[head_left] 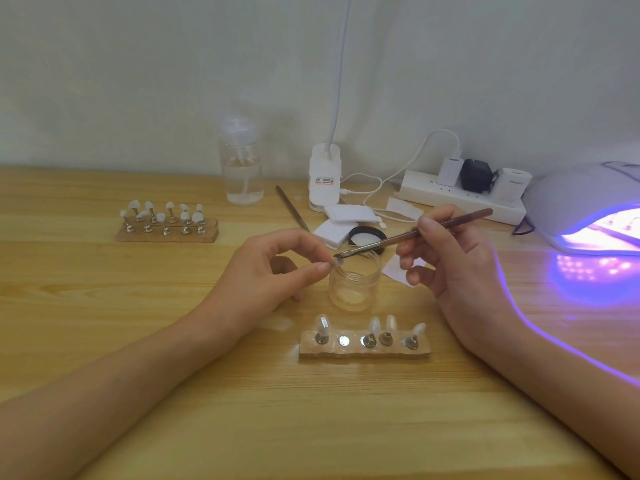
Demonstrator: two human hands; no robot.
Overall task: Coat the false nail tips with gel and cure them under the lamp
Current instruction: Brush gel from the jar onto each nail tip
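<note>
wooden table (138,358) fills the shot, both forearms coming in from the bottom corners. far right, the nail curing lamp (571,195) is lit, throwing violet across the wood and up the right forearm; its right side is cut off by the frame edge and its inside is glare only.

at the back wall sit a white power strip (460,200) with three plugs in it, a clear pump bottle (242,168) that is soft and blurry at the top, and a white clip lamp base (323,178) whose neck runs out of the top of the view.

left hand (263,271) hovers at the centre, thumb and forefinger pinched together, the other fingers curled behind. right hand (457,261) grips a brown gel brush (408,235) like a pen.

far left, one holder strip (166,233) is crowded with tips on stands, too small to count surely. the near holder strip (363,351) carries four tips, with a bare metal disc second from left.

between the hands stands an open clear gel jar (353,285), with its black lid (367,235) behind it, partly hidden by the brush. white pads (332,230) lie just beside the lid.

smallest of all is the false nail tip (337,261), pinched in the left fingertips over the jar's rim, with the brush bristles touching it. it's mostly hidden by the fingers.
</note>
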